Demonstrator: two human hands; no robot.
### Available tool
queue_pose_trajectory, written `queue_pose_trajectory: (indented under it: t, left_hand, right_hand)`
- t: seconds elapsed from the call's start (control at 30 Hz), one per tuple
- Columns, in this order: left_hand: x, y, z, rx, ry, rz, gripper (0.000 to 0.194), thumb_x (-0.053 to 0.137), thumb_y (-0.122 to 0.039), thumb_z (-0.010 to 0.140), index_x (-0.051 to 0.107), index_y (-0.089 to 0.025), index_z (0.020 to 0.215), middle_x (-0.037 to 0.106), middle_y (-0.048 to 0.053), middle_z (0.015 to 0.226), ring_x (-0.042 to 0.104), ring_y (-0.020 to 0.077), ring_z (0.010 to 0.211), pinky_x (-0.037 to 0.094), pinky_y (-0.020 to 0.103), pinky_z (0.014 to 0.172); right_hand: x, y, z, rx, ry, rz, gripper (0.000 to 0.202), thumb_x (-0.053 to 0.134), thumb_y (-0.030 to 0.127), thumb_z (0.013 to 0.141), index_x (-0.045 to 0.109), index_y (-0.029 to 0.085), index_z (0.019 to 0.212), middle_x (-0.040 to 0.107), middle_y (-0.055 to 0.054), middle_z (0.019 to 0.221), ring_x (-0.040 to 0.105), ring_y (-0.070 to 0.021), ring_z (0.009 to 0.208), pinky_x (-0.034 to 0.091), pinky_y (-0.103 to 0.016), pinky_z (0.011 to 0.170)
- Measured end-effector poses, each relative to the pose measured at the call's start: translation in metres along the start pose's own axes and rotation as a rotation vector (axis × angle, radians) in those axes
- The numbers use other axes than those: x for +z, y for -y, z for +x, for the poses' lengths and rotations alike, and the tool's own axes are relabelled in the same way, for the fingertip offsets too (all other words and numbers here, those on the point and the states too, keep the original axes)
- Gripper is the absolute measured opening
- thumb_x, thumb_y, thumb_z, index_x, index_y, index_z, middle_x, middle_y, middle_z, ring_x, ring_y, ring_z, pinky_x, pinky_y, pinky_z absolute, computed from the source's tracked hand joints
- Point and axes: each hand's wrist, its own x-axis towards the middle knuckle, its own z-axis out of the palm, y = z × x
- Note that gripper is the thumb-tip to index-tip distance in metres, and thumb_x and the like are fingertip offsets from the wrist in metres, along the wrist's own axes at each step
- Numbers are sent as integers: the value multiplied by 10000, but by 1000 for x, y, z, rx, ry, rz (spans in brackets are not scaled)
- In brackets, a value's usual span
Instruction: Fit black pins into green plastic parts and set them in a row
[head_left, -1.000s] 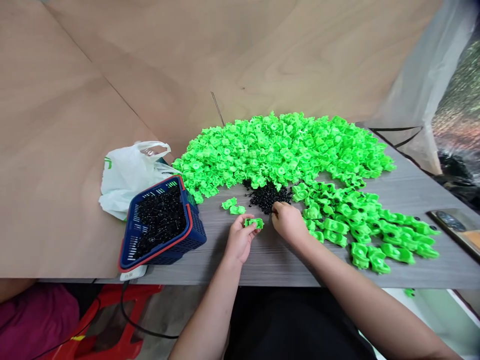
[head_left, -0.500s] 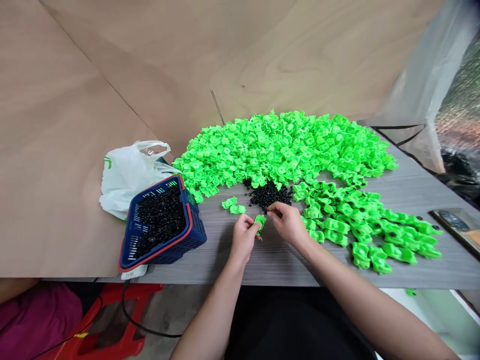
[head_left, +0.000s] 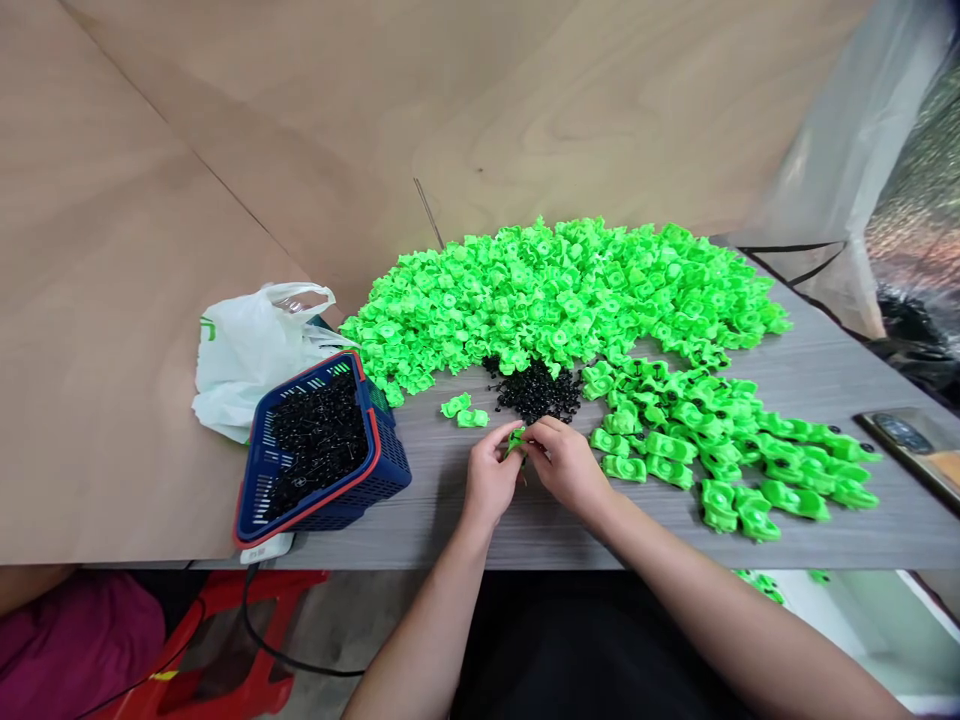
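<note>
Between the thumb and fingers of my left hand (head_left: 490,478) is a small green plastic car body (head_left: 515,438), mostly covered by the fingers. My right hand (head_left: 561,462) meets it from the right, its fingertips pinched against the part; whatever small piece they hold is hidden. Just beyond my hands lies a heap of small black plastic parts (head_left: 537,390). Two loose green car bodies (head_left: 471,418) rest to the left of that heap. Right of my right hand, green car bodies (head_left: 670,447) stand in rough rows, several with black parts on them.
A large pile of green car bodies (head_left: 570,290) spreads along the back of the table (head_left: 442,510). At left stand a blue basket (head_left: 390,470) of black parts and a white plastic bag (head_left: 247,350). A phone-like object (head_left: 900,432) lies far right. Another person's sleeve (head_left: 90,640) shows lower left.
My right hand has moved from the edge of the black heap down and left to the green car body in my left hand. The fingertips of both hands now meet.
</note>
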Motion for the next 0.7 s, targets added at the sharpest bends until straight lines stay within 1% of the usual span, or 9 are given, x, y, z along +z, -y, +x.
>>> queue_pose_trajectory:
  t: [0.17,0.27,0.33,0.4,0.5,0.6,0.7]
  left_hand:
    - [-1,-1,-1,-27,22,-39,413,693,-224,745,693,-189,1157,699,92,1048,602,120,648,471,182,443]
    - [-4,-6,-3,-68,65,-160,419,726,-217,716,692,-181,1132,686,94,1061,622,145,736,487,187,488]
    - [-7,-9,-4,-114,109,-270,398,731,-254,731,691,-180,1120,674,87,1043,618,150,756,498,206,511]
    - [-9,-12,-4,-155,137,-337,368,720,-323,773,690,-177,1109,658,74,984,600,141,725,499,219,510]
    - [-11,-13,-3,-170,135,-332,362,721,-392,796,686,-177,1085,630,52,914,573,126,686,492,217,496]
    - [-11,-13,-3,-153,134,-320,357,735,-390,794,673,-184,1079,621,49,934,572,127,709,504,217,506]
    - [-8,-12,-3,-129,130,-307,348,720,-386,811,657,-189,1091,623,60,975,582,140,750,521,223,520]
  right_hand:
    - [1,0,-1,-3,21,-28,168,513,131,936,666,194,908,629,-55,920,586,-163,831,435,-260,767]
    - [-1,0,-1,-10,15,-35,180,511,138,942,677,191,899,630,-53,902,586,-156,811,432,-254,751]
    - [-2,0,0,-24,10,-36,188,510,132,942,681,190,889,625,-48,878,583,-151,788,427,-249,731]
    - [-3,-1,0,-42,8,-37,190,514,123,938,681,189,876,617,-45,858,579,-147,769,423,-246,714]
    - [-3,-2,-1,-65,3,-28,182,526,115,929,673,189,852,613,-44,846,580,-148,756,424,-247,701]
    - [-2,-3,-2,-58,-20,20,152,546,107,909,663,194,869,625,-46,861,591,-157,767,440,-256,709]
    - [0,-4,-4,-5,-76,118,125,595,103,866,653,203,915,648,-35,862,607,-167,776,461,-269,721]
